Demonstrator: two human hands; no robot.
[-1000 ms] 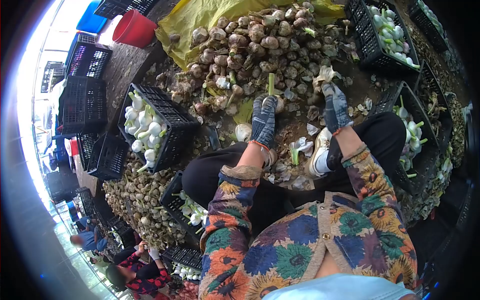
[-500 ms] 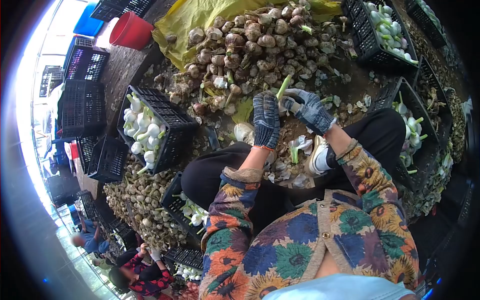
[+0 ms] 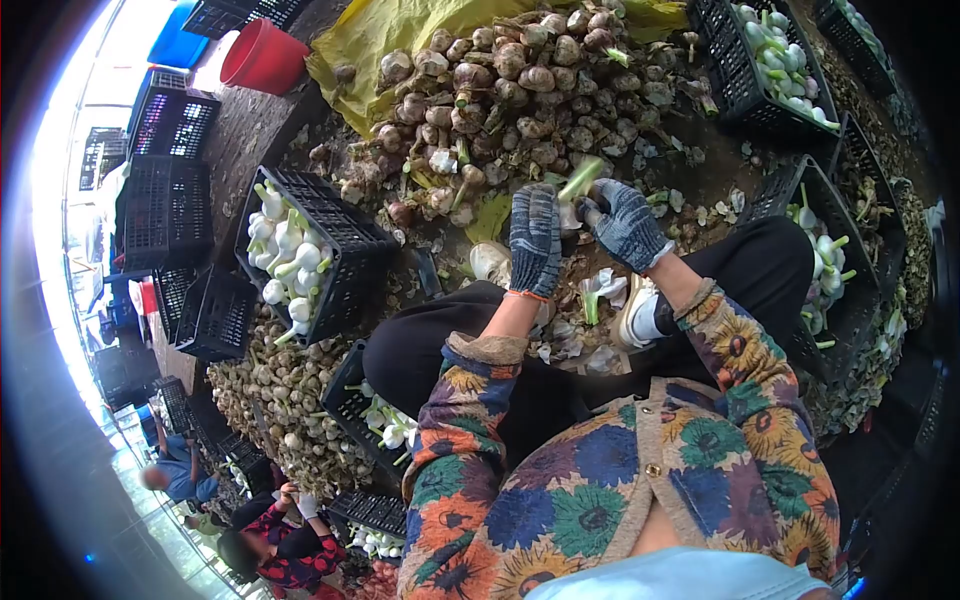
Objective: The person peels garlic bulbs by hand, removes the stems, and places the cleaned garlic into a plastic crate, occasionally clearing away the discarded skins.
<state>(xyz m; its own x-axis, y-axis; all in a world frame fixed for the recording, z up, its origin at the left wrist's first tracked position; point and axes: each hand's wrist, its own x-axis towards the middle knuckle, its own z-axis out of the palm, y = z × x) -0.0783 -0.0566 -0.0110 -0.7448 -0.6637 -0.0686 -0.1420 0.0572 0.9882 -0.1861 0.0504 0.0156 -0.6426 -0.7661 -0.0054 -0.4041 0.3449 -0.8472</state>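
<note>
Both hands wear grey knitted gloves and meet in front of the heap of unpeeled garlic [image 3: 530,90]. Between them is a garlic bulb [image 3: 570,217] with its pale green stem [image 3: 581,178] sticking up, slightly blurred. My left hand [image 3: 535,238] is closed round the bulb's left side. My right hand [image 3: 622,222] is closed at the bulb's right side, its fingers curled by the stem; anything else inside it is hidden. Below the hands, peeled skins and a cut green stalk [image 3: 591,305] lie on the ground between the shoes.
A black crate [image 3: 345,235] of peeled white garlic stands at left, others [image 3: 740,95] at upper right and right. A red bucket [image 3: 264,56] and yellow sheet [image 3: 345,50] are at upper left. More garlic [image 3: 280,400] and co-workers [image 3: 290,545] are at lower left.
The bulb's stem has tilted further to the right and blurred. My right hand has shifted slightly and its fingers are now nearer the stem.
</note>
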